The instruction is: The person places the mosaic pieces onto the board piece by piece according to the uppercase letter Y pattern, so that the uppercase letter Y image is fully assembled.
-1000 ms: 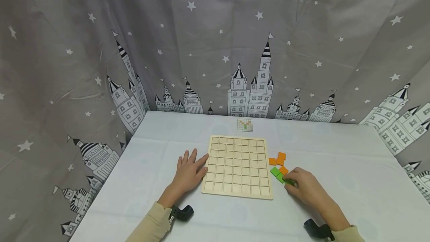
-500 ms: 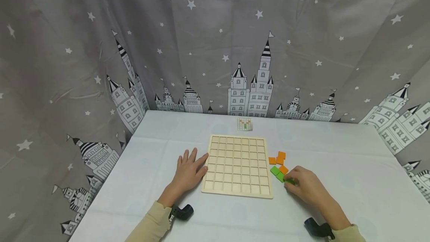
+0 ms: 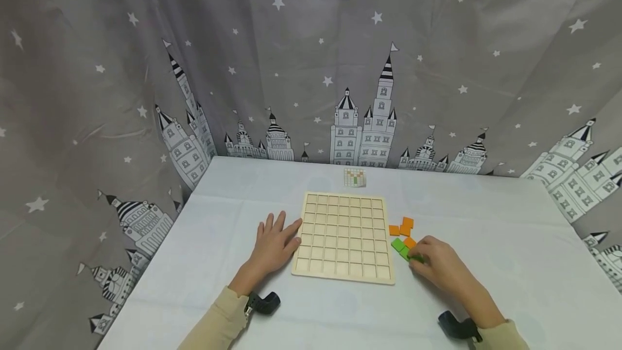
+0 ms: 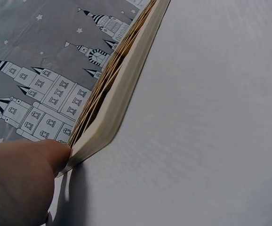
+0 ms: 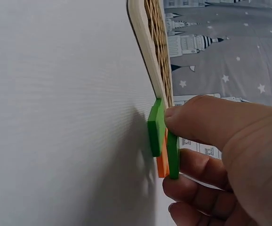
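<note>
A pale wooden board (image 3: pixel 343 230) divided into square cells lies flat on the white table. My left hand (image 3: pixel 271 247) rests at its left edge, fingers spread; in the left wrist view the thumb (image 4: pixel 51 155) touches the board's side. To the right of the board, my right hand (image 3: pixel 439 266) pinches a green square tile (image 5: pixel 173 157) between thumb and fingers. Beside that tile lie other green tiles (image 3: pixel 397 244), seen also as a green tile (image 5: pixel 156 129) in the right wrist view. An orange tile (image 3: pixel 410 243) sits close by, partly covered in the wrist view.
Several more orange tiles (image 3: pixel 407 222) lie just right of the board. Behind the board is a small card (image 3: pixel 355 177) printed with a grid of orange and green squares. A grey curtain (image 3: pixel 291 58) with castles and stars hangs along the table's back edge.
The head view has shifted slightly, so the scene sits a little higher. My right hand stays at the green tile with only a slight finger movement; the left hand keeps its place.
</note>
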`<state>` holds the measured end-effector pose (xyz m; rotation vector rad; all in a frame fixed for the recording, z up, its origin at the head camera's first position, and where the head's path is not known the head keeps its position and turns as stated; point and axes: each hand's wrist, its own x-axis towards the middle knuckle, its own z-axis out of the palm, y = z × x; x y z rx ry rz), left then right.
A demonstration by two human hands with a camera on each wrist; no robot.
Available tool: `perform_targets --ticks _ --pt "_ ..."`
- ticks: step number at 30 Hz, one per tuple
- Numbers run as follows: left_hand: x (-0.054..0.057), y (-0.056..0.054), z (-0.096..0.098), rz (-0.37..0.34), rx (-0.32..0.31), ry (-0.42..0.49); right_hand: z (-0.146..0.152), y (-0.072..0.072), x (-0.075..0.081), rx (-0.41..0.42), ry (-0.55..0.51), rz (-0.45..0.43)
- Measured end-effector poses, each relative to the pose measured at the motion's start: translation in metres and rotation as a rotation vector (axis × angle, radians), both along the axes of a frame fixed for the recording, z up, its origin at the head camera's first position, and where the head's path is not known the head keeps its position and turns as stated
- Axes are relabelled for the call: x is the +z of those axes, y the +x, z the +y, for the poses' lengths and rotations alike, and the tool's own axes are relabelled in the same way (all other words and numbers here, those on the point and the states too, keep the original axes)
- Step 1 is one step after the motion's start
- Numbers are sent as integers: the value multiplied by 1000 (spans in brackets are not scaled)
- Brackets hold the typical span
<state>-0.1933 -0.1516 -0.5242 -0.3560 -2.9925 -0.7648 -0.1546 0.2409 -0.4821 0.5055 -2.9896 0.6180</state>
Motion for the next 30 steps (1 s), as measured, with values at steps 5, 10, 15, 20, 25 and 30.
perform_targets --ticks 5,10,15,20,25,30 --pt "0 0 1 -19 6 -5 -3 -5 4 43 12 47" --pt "0 -1 1 -20 4 -12 -12 -13 10 84 10 80" --pt "1 -2 0 -23 2 -17 -21 -20 13 157 8 164" --pt "2 -3 -1 -16 2 -12 -29 -27 12 211 -8 210" --pt "3 -1 0 -11 3 -6 -40 -33 13 245 -21 223" --pt "2 0 1 5 4 -1 -53 -37 16 273 -42 180"
